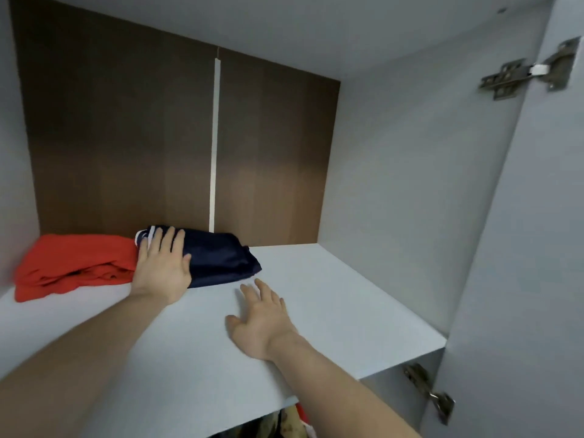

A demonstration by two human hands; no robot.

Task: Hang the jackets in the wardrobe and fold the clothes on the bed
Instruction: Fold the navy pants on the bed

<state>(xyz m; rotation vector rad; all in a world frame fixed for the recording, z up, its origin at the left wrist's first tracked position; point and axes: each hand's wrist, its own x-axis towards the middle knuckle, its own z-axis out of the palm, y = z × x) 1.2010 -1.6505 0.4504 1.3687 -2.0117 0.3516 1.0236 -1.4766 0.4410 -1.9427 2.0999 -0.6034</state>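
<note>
Item one: folded navy-blue fabric garment with white trim (pixel 218 259), lying on the pale grey wardrobe shelf (pixel 347 311), towards the shelf's back edge and left of its middle.

Item two: folded orange-red fabric garment (pixel 72 265), on the same shelf, at its far left, touching the navy garment's left end.

Your left hand (pixel 162 267): flat, fingers straight and together, palm pressing down on the left end of the navy garment; it grips nothing.

Your right hand (pixel 262 320): fingers spread and straight, over the bare shelf just in front of the navy garment and apart from it; it holds nothing.

Fittings: dark brown wood-grain back panel (pixel 126 137) behind the shelf; open grey wardrobe door (pixel 521 248) at the shelf's right, with metal hinge (pixel 531 69) above and second metal hinge (pixel 433 393) below shelf level.
</note>
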